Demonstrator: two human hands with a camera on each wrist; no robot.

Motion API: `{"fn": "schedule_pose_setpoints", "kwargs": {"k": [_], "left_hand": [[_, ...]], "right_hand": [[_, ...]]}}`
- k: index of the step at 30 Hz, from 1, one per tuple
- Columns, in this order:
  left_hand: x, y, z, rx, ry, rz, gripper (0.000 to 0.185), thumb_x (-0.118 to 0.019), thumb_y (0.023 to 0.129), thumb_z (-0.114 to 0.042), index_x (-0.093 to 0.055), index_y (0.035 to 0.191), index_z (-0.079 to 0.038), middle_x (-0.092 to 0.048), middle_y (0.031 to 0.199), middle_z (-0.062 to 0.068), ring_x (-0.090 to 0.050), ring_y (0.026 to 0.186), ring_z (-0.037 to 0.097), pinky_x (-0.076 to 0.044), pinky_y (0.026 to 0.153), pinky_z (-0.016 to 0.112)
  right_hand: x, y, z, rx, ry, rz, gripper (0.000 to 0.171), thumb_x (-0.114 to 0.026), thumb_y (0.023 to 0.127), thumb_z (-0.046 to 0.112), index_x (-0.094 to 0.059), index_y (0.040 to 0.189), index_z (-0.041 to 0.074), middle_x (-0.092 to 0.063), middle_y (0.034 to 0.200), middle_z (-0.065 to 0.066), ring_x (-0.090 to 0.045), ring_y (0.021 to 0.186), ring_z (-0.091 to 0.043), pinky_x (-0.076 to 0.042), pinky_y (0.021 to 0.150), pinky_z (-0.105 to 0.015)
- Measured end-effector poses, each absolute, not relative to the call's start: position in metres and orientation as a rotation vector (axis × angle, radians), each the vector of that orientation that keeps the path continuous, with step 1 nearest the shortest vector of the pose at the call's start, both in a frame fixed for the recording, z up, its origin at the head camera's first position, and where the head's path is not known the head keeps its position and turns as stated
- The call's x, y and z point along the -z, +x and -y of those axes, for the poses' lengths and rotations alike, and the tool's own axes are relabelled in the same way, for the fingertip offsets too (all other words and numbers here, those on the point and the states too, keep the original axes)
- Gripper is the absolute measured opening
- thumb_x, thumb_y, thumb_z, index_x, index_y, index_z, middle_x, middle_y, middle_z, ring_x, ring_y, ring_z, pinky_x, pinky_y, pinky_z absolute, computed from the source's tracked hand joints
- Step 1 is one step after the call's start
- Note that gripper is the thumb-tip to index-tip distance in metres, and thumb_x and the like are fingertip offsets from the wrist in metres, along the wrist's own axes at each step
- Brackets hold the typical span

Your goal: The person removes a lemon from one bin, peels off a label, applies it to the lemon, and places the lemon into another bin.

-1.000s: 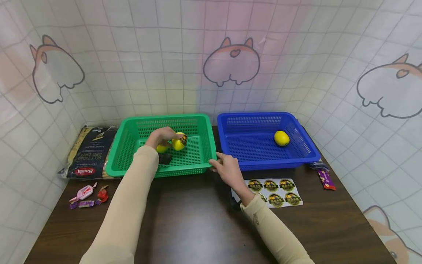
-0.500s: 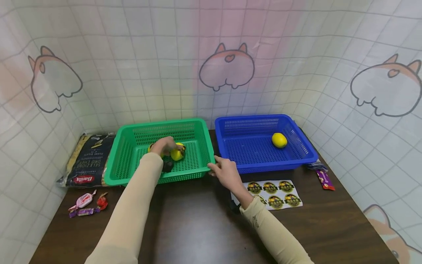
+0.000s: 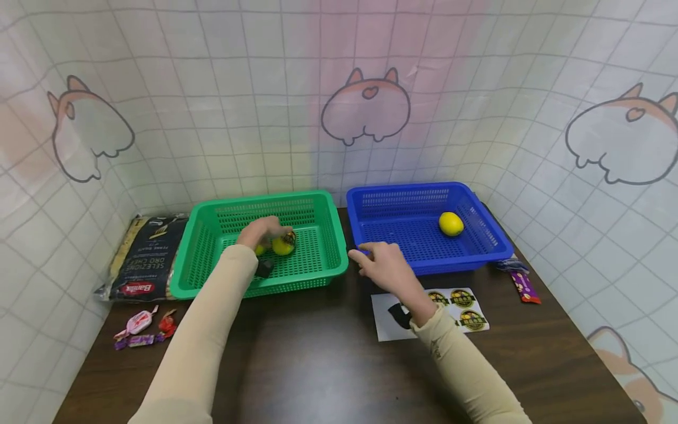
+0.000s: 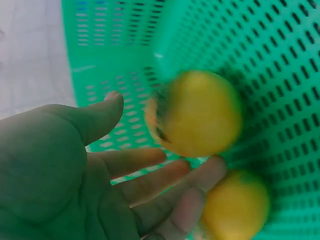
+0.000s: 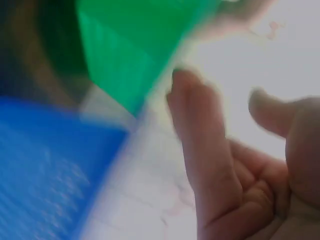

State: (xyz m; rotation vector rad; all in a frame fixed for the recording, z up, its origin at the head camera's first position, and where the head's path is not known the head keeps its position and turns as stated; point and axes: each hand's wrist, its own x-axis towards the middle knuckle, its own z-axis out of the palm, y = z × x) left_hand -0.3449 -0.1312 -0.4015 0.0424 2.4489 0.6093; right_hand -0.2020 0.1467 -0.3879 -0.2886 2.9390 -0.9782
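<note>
My left hand point(image 3: 263, 231) reaches into the green basket point(image 3: 318, 203), just over two lemons. In the left wrist view its fingers point(image 4: 150, 172) lie straight and apart, with nothing in the palm. A lemon with a dark round sticker point(image 3: 283, 244) point(image 4: 200, 114) lies just past the fingertips. A plain lemon point(image 3: 259, 249) point(image 4: 235, 207) sits beside it. My right hand point(image 3: 378, 261) point(image 5: 220, 115) hovers at the near left corner of the blue basket point(image 3: 479, 203), fingers loosely bent and holding nothing. One lemon point(image 3: 451, 224) lies in the blue basket.
A white sheet of round stickers point(image 3: 389, 318) lies on the dark table point(image 3: 318, 365) under my right wrist. A black pasta bag point(image 3: 145, 256) lies left of the green basket, with wrapped candies point(image 3: 140, 327) in front. A purple wrapper point(image 3: 524, 287) sits at the right.
My right hand has left the green basket's front rim and moved right to the blue basket's corner. My left hand has lowered the stickered lemon and loosened its fingers.
</note>
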Motion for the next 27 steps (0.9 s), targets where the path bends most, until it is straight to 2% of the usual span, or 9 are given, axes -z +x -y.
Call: {"fn": "schedule_pose_setpoints", "kwargs": {"k": [2, 5, 7, 10, 12, 13, 17, 23, 27], "left_hand": [[0.392, -0.342, 0.13, -0.53, 0.097, -2.464, 0.065, -0.035, 0.107, -0.045, -0.026, 0.154, 0.0, -0.029, 0.159, 0.024, -0.048, 0.137, 0.039, -0.045, 0.113, 0.049], [0.376, -0.337, 0.129, -0.434, 0.153, -2.513, 0.072, -0.035, 0.107, -0.048, -0.013, 0.159, -0.003, -0.015, 0.165, 0.024, -0.033, 0.147, 0.043, -0.036, 0.119, 0.055], [0.366, -0.331, 0.13, -0.39, 0.188, -2.546, 0.074, -0.036, 0.106, -0.05, -0.013, 0.159, -0.004, -0.015, 0.166, 0.024, -0.028, 0.148, 0.044, -0.032, 0.12, 0.058], [0.355, -0.319, 0.132, -0.39, 0.294, -2.603, 0.073, -0.036, 0.105, -0.051, -0.018, 0.159, -0.005, -0.021, 0.164, 0.023, -0.025, 0.15, 0.045, -0.029, 0.121, 0.061], [0.351, -0.308, 0.132, -0.441, 0.386, -2.633, 0.071, -0.038, 0.105, -0.051, -0.024, 0.157, -0.005, -0.037, 0.158, 0.022, -0.036, 0.145, 0.043, -0.032, 0.119, 0.061], [0.35, -0.302, 0.131, -0.466, 0.441, -2.655, 0.07, -0.038, 0.105, -0.051, -0.028, 0.156, -0.004, -0.043, 0.155, 0.022, -0.041, 0.142, 0.042, -0.034, 0.117, 0.06], [0.353, -0.273, 0.118, -0.637, 0.638, -2.733, 0.061, -0.046, 0.103, -0.047, -0.045, 0.148, -0.006, -0.064, 0.135, 0.016, -0.06, 0.125, 0.035, -0.046, 0.108, 0.054], [0.38, -0.224, 0.074, -1.051, 0.857, -2.634, 0.039, -0.056, 0.101, -0.038, -0.065, 0.129, -0.012, -0.073, 0.12, 0.008, -0.072, 0.099, 0.022, -0.059, 0.088, 0.039], [0.406, -0.202, 0.036, -1.345, 0.767, -2.31, 0.038, -0.053, 0.103, -0.039, -0.065, 0.126, -0.011, -0.073, 0.117, 0.012, -0.073, 0.098, 0.023, -0.061, 0.087, 0.039]], "right_hand": [[0.369, -0.206, -0.164, 0.867, -0.313, -2.986, 0.05, -0.055, 0.1, 0.044, -0.064, 0.131, 0.005, -0.072, 0.074, 0.001, -0.062, 0.059, -0.005, -0.055, 0.059, -0.029], [0.343, -0.221, -0.195, 0.663, -0.299, -3.062, 0.05, -0.057, 0.099, 0.044, -0.064, 0.131, 0.005, -0.069, 0.075, -0.007, -0.047, 0.051, -0.009, -0.04, 0.048, -0.026], [0.331, -0.239, -0.219, 0.536, -0.247, -3.076, 0.053, -0.057, 0.099, 0.044, -0.062, 0.133, 0.004, -0.072, 0.091, -0.016, -0.053, 0.057, -0.018, -0.046, 0.053, -0.032], [0.321, -0.269, -0.256, 0.41, -0.16, -3.02, 0.054, -0.054, 0.101, 0.041, -0.058, 0.136, 0.0, -0.065, 0.128, -0.025, -0.066, 0.095, -0.037, -0.057, 0.082, -0.049], [0.321, -0.289, -0.28, 0.371, -0.107, -2.965, 0.055, -0.053, 0.102, 0.039, -0.056, 0.136, -0.004, -0.056, 0.14, -0.028, -0.057, 0.121, -0.045, -0.049, 0.1, -0.058], [0.322, -0.299, -0.291, 0.364, -0.082, -2.938, 0.055, -0.052, 0.102, 0.037, -0.055, 0.136, -0.006, -0.053, 0.141, -0.03, -0.052, 0.127, -0.048, -0.046, 0.104, -0.06], [0.335, -0.325, -0.324, 0.357, 0.015, -2.848, 0.057, -0.051, 0.103, 0.034, -0.049, 0.139, -0.011, -0.047, 0.144, -0.034, -0.045, 0.133, -0.051, -0.041, 0.111, -0.061], [0.366, -0.349, -0.343, 0.343, 0.124, -2.815, 0.054, -0.05, 0.103, 0.032, -0.049, 0.14, -0.007, -0.047, 0.146, -0.031, -0.046, 0.133, -0.049, -0.044, 0.11, -0.059], [0.385, -0.357, -0.345, 0.351, 0.242, -2.773, 0.053, -0.053, 0.101, 0.03, -0.05, 0.14, -0.006, -0.048, 0.144, -0.031, -0.054, 0.123, -0.043, -0.051, 0.099, -0.052]]}}
